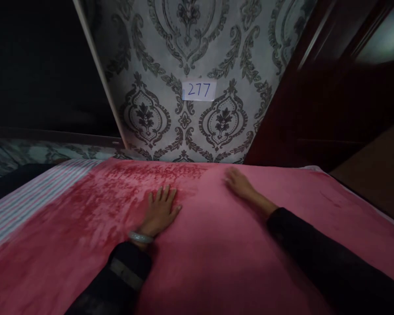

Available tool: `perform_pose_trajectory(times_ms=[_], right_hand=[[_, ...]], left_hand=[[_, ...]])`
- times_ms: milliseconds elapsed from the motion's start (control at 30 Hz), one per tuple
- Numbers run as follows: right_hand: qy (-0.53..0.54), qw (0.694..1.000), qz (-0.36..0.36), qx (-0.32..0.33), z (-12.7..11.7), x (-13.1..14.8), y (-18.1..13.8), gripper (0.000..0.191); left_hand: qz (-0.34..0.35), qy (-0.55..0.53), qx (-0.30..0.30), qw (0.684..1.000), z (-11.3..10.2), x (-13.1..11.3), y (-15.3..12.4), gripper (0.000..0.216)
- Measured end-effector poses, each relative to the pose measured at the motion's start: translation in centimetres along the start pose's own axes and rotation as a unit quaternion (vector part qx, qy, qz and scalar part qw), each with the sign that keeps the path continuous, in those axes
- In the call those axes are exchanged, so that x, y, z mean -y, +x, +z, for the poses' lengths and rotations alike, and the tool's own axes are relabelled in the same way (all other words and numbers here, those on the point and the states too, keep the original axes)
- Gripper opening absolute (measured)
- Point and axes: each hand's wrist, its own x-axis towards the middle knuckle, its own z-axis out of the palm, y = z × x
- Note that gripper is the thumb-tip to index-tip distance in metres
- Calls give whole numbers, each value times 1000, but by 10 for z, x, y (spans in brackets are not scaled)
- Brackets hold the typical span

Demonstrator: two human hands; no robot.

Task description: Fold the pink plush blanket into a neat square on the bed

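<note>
A pink plush blanket [197,245] lies spread out flat in front of me. My left hand [159,213] rests palm down on it, fingers spread and holding nothing. A pale bangle [140,237] circles that wrist. Farther right, near the blanket's far edge, my right hand [239,182] is over the pink cloth. Motion smears its fingers, so their shape is unclear. Left of my left hand the pile looks darker and streaky, while the surface between my hands and to the right looks smoother and lighter.
A striped cloth [42,192] shows along the left. Behind the blanket rises a patterned wall [184,120] bearing a paper label [199,90] marked 277. A large dark screen [46,70] stands at the left, and a dark red wooden panel [315,105] at the right.
</note>
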Motion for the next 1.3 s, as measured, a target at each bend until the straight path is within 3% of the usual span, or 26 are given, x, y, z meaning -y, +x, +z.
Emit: perform_pose_trajectory(times_ms=[100,167,200,300,433,567,667,733,867,933,1100,1200,1300], right_hand=[[46,957,-281,46,21,96,9,59],[51,927,-366,63,28,130,19,59],[45,925,-371,71,29,135,28,59],[4,962,-260,77,26,111,62,57],[-44,996,-70,38,20,39,90,57],[-58,997,34,36,12,-8,74,58],[-55,989,132,36,4,1,52,60],[-50,992,112,25,3,29,38,61],[-29,994,-106,20,20,99,8,58],[-17,990,-139,23,32,121,-4,58],[-11,992,-125,16,46,126,-11,59],[-11,990,-138,4,46,120,-9,60],[-9,991,-131,9,47,119,-10,60]], left_hand=[[-25,-11,-39,999,7,3,1,78],[-26,-11,-64,998,12,5,2,82],[-22,-7,-65,998,14,6,3,81],[-11,8,-40,999,16,6,2,72],[-2,14,-31,999,15,4,0,67],[-2,8,-26,1000,13,3,0,67],[-1,-2,-21,1000,10,1,-1,68],[0,-9,-20,1000,7,0,-2,69],[-3,-31,-24,999,0,-2,-7,70],[27,-47,-36,998,-3,-4,-10,69],[209,-82,-14,974,1,-16,-16,75],[220,-84,4,972,6,-18,-13,77],[210,-62,26,975,4,-1,-3,72]])
